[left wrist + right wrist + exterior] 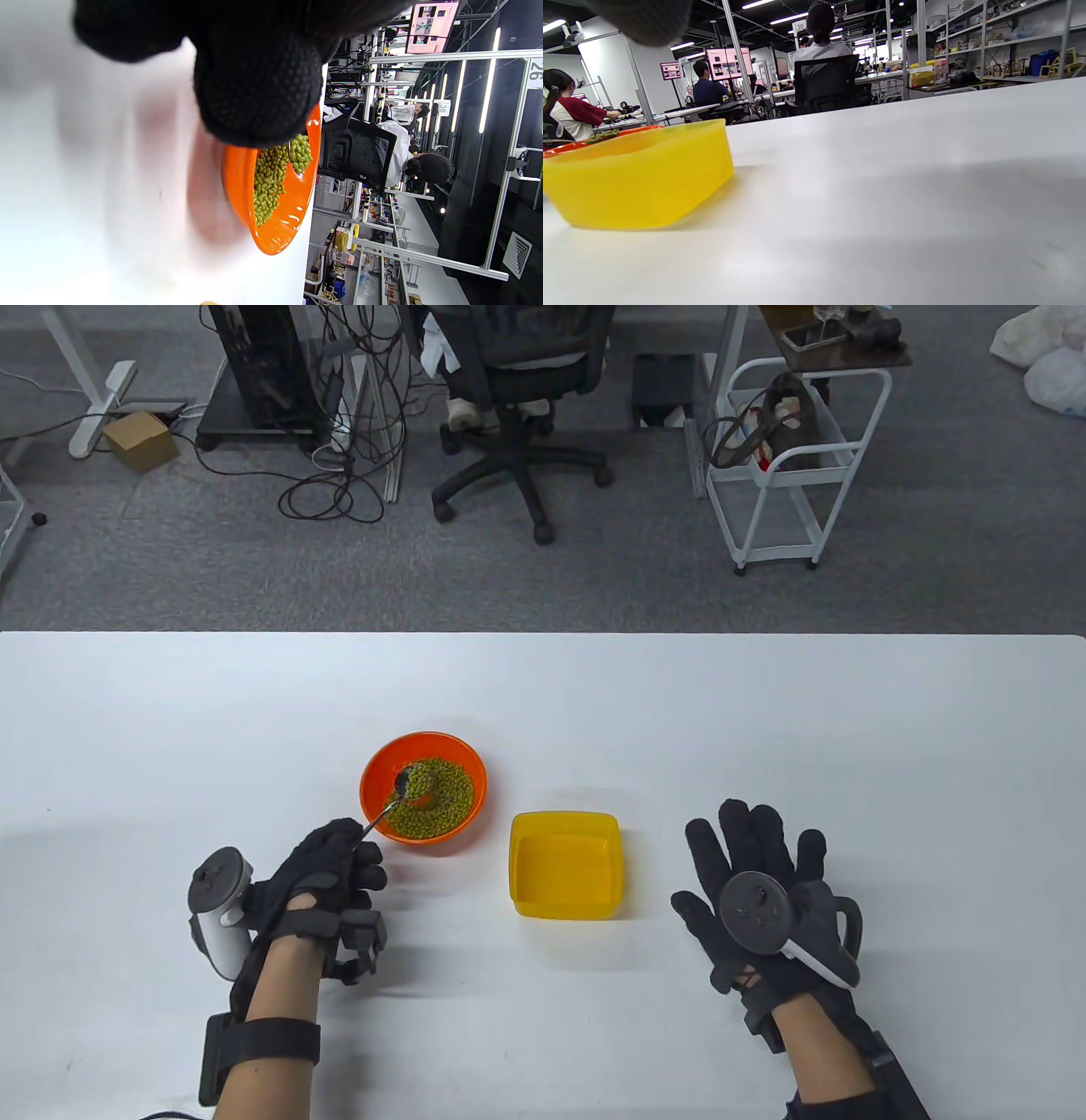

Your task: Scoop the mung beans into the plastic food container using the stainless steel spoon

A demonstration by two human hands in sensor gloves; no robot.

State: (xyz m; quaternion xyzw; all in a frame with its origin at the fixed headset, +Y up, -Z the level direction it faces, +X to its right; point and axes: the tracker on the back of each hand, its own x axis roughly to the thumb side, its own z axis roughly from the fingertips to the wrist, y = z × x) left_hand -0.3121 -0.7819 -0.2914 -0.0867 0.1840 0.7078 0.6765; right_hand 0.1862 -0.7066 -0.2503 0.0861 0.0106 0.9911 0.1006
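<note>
Scoop step: spoon loaded in the bowl, transfer pending

My left hand (327,869) grips the stainless steel spoon (399,793), its bowl among the mung beans (437,797) in the orange bowl (377,763); my right hand (764,891) rests spread flat on the tabletop (764,712); next I must lift level toward the plastic food container (564,865), apparently empty; only the left wrist view shows beans heaped on the spoon
</note>
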